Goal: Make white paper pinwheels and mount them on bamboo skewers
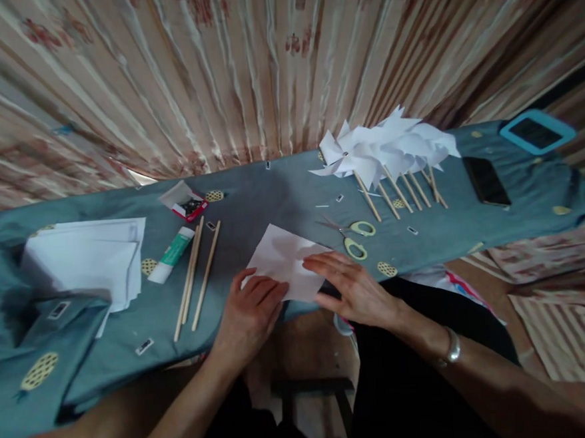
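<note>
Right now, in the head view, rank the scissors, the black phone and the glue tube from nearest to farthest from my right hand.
From the right hand:
1. Scissors, just above the fingers, nearly touching.
2. Phone, farther off to the upper right, past the pinwheels.
3. Glue tube, farthest, out left beyond the left hand, beside the sticks.

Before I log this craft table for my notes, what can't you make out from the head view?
- Near part of the white paper sheet: under the left hand and right hand.
- Contents of the small open box: too small.
- Pinwheel heads: overlapping, no count possible.
- Glue stick label: blurred.
- Cloth at left: cut off by the edge.
</note>
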Available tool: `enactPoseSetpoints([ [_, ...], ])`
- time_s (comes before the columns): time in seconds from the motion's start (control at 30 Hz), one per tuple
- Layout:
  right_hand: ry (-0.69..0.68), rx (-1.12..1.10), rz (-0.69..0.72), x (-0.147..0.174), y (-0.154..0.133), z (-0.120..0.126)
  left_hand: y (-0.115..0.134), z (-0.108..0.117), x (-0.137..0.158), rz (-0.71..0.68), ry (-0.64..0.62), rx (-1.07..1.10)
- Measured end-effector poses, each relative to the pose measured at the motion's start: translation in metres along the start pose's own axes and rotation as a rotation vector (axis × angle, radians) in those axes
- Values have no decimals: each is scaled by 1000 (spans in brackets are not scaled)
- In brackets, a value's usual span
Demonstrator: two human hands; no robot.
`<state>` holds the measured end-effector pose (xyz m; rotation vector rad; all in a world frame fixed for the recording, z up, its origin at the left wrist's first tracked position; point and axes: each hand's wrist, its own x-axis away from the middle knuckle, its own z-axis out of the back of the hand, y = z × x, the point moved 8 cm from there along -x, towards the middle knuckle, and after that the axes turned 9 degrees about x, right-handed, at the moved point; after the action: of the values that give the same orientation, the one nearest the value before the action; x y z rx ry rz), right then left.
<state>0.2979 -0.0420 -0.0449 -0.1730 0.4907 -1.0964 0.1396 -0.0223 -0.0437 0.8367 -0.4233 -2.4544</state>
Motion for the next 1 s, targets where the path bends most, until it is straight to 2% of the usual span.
enactPoseSetpoints([
  [0.07,30,-120,-56,0,-1,3,8,0,-2,-10,6,23],
  [0.13,69,-222,-170,-2,8,5,6,2,-3,33,24,45],
  [0.27,101,-337,-372,-14,32,-6,0,12,-5,130,105,-17],
  [0.33,123,-356,-384,-24,39,-14,10,11,-4,66,118,-115],
  [0.43,147,-340,-368,-37,47,-25,26,-8,2,-26,12,-166],
  [0.53,153,-289,-368,-43,52,-33,25,-31,13,-1,-129,-175],
  [0.6,144,-246,-365,-44,53,-36,20,-40,19,36,-178,-169],
  [0.8,136,-136,-369,-48,53,-37,11,-45,27,78,-252,-169],
  [1.0,156,-73,-402,-50,55,-39,9,-48,27,99,-273,-174],
])
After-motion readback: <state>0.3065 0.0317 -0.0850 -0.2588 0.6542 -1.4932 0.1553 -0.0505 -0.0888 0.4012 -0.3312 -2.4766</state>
